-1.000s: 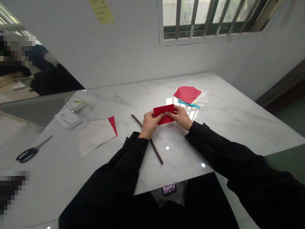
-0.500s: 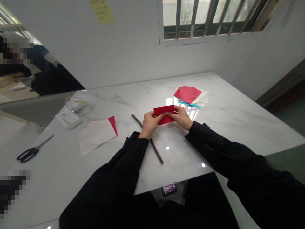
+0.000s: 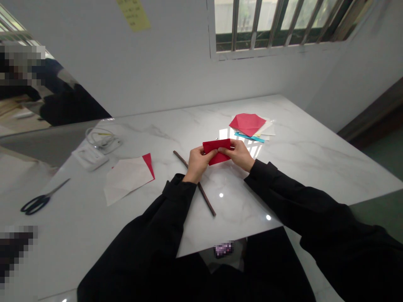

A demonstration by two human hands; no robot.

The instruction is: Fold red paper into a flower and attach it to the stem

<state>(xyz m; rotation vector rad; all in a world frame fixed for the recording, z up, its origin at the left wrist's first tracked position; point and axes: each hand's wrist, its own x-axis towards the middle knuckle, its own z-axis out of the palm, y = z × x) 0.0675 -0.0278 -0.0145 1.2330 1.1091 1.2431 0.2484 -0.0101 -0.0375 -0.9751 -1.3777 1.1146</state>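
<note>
A folded piece of red paper (image 3: 217, 147) is held just above the white marble table (image 3: 299, 163), between both hands. My left hand (image 3: 197, 162) pinches its left end, fingers closed. My right hand (image 3: 241, 154) pinches its right end, fingers closed on the fold. A thin dark stick (image 3: 195, 183) lies on the table under my left wrist.
A white sheet with a red corner (image 3: 127, 177) lies to the left. Black scissors (image 3: 40, 199) sit near the left edge. A coiled white cable and charger (image 3: 96, 147) are at the back left. A stack of red, white and blue papers (image 3: 250, 125) lies behind my hands.
</note>
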